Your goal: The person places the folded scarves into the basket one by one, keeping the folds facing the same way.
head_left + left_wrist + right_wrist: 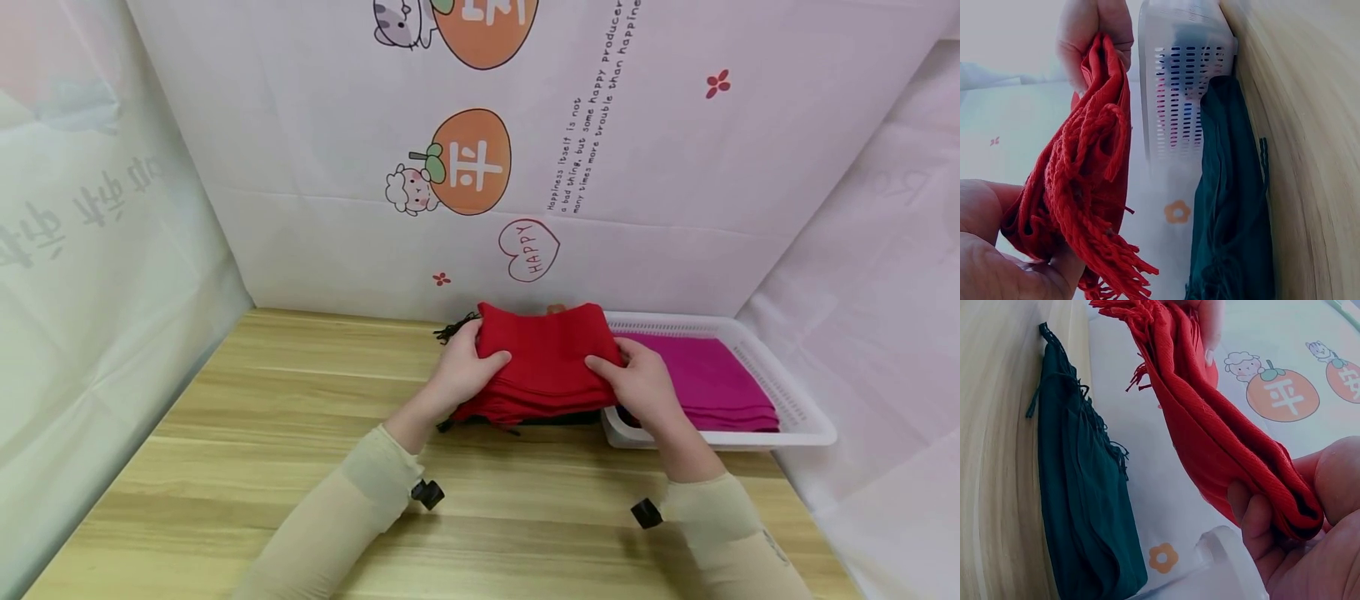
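A folded red scarf [551,354] with a twisted fringe is held up between both hands. My left hand [467,362] grips its left end, thumb on top; in the left wrist view the fringe [1094,206] hangs beside that hand. At the right end my right hand [641,379] pinches the folded layers, fingers below and thumb above, as the right wrist view shows. Beneath the red scarf, and apart from it, a dark green folded fringed scarf [1088,500] lies on the wooden table [300,467]. From the head view it is mostly hidden.
To the right stands a white perforated plastic basket [806,429] with folded magenta cloth [712,375] in it. A printed white sheet [337,242] rises behind the table, with more sheeting at both sides. Small black cameras [429,493] sit at the wrists.
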The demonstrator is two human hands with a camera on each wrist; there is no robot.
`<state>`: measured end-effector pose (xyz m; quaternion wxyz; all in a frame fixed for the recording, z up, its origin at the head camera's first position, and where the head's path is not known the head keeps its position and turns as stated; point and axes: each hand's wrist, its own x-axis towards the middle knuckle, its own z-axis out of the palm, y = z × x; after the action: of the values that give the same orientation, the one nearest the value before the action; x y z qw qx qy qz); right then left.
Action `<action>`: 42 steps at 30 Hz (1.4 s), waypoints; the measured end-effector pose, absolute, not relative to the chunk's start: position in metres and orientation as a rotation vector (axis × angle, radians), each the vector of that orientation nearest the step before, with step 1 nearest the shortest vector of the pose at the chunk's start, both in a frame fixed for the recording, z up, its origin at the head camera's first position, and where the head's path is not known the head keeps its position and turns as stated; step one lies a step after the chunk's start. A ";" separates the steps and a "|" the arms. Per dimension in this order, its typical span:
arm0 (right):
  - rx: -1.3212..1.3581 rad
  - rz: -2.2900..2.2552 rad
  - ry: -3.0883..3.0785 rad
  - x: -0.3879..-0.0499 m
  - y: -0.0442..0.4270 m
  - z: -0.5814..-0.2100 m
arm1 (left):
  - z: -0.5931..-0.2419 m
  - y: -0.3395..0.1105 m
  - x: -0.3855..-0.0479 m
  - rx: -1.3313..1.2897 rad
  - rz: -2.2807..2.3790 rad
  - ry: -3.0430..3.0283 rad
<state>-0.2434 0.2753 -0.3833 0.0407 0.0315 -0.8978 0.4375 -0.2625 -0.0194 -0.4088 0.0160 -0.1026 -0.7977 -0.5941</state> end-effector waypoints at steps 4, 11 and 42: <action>0.088 1.304 -2.745 -0.244 0.279 -0.383 | -0.409 -0.015 -0.264 -0.334 -1.828 -2.473; 0.075 1.263 -2.746 -0.245 0.285 -0.382 | -0.409 -0.008 -0.265 -0.360 -1.851 -2.448; 0.001 1.237 -2.742 -0.243 0.331 -0.382 | -0.409 0.034 -0.265 -0.484 -1.892 -2.482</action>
<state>-0.2434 0.3308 -0.3820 0.0667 0.0005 -0.9095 0.4103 -0.2649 0.0337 -0.4087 -0.0083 -0.1532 -0.7860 -0.5989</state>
